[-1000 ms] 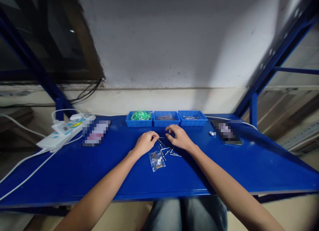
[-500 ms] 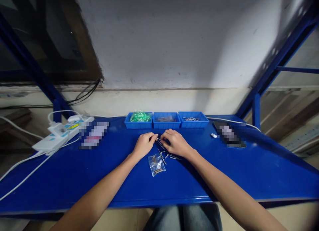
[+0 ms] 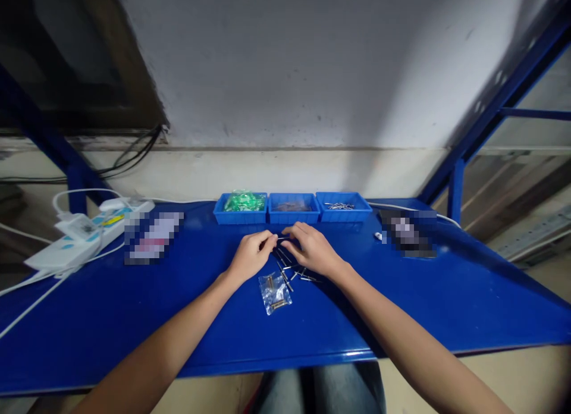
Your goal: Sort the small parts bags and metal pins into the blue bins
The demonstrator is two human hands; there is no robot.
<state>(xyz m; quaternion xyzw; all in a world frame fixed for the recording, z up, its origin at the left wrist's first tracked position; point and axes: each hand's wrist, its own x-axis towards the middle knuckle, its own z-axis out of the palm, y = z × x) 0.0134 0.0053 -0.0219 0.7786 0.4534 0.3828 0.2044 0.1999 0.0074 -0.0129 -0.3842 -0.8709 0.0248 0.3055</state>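
Observation:
My left hand (image 3: pixel 253 254) is closed in a pinch on one end of a thin metal rod (image 3: pixel 282 238), which points to the right. My right hand (image 3: pixel 314 247) curves around the rod's other end, its thumb and index finger apart; I see no firm hold there. Beneath both hands, several loose thin metal rods (image 3: pixel 285 277) lie scattered on the blue table (image 3: pixel 214 336). Just in front of them lies a small clear plastic bag (image 3: pixel 273 294) with brass-coloured pieces inside.
Three blue bins line the back: one with green plastic packaging (image 3: pixel 244 201), one with brownish pieces (image 3: pixel 292 207), one with metal rods (image 3: pixel 339 206). A white power strip (image 3: pixel 66 247) and a blurred-out phone (image 3: pixel 156 238) are left; an earbud (image 3: pixel 378 236) and dark device (image 3: pixel 408 235) right.
The view has shifted slightly. My right thumb and index finger have spread apart at the rod's right end, while my left hand keeps its pinch.

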